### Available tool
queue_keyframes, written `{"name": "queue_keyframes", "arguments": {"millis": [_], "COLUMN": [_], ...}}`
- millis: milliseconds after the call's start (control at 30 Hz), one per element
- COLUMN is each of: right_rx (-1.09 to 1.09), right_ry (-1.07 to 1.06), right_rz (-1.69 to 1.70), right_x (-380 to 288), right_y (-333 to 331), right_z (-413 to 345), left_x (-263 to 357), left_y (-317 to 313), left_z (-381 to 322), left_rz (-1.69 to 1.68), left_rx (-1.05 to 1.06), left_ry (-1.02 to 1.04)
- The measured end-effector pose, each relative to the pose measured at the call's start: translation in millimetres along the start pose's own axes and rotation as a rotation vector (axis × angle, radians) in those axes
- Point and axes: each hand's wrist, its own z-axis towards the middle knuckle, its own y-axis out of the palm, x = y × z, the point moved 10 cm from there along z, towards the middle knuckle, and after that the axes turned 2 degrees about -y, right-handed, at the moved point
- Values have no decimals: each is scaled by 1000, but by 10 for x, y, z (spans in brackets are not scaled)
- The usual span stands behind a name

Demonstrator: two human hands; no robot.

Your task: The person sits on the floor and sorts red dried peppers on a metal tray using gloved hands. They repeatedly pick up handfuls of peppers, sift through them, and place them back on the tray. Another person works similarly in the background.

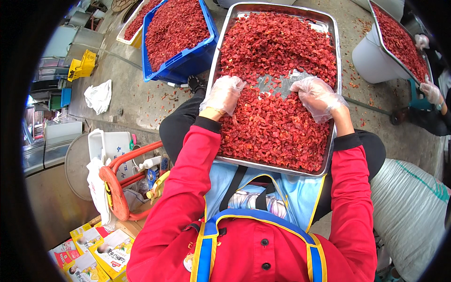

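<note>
A rectangular metal tray [335, 53] tilts across my lap, heaped with chopped red pieces [271, 130] that look like chili pepper. Around the middle, a bare patch of the tray's bottom shows between a far heap and a near heap. My left hand [225, 92], in a clear plastic glove, rests at the left side of the pieces with its fingers curled. On the right, my gloved right hand [313, 93] has its fingertips bent down at the edge of the bare patch. Whether either hand grips any pieces is hidden by the curled fingers.
A blue crate [183, 60] of red pieces stands beyond my left knee, beside a white crate [136, 40]. At right, another person's gloved hands [430, 91] hold a tray [384, 33] above a white bucket [373, 58]. A woven sack [408, 201] lies right; an orange-red stool [118, 194] lies left.
</note>
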Motion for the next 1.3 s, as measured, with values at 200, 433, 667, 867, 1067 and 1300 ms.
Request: {"name": "queue_keyframes", "arguments": {"millis": [200, 433, 667, 867, 1067, 1300], "right_rx": [-125, -117, -181, -111, -84, -71], "right_ry": [165, 186, 333, 199, 117, 170], "right_rz": [49, 46, 126, 58, 15, 182], "right_x": [20, 28, 108, 80, -15, 145], "right_y": [29, -5, 68, 27, -12, 50], "right_z": [-42, -79, -104, -65, -55, -34], "left_x": [-328, -722, -699, -79, 375, 694], "left_y": [-55, -968, -174, -37, 63, 146], "left_z": [-175, 111, 160, 76, -48, 95], "left_rz": [-944, -1211, -572, -515, -948, -615], "left_rx": [-73, 389, 168, -15, -361, -290], "left_ry": [-349, -546, -261, -151, -128, 66]}}
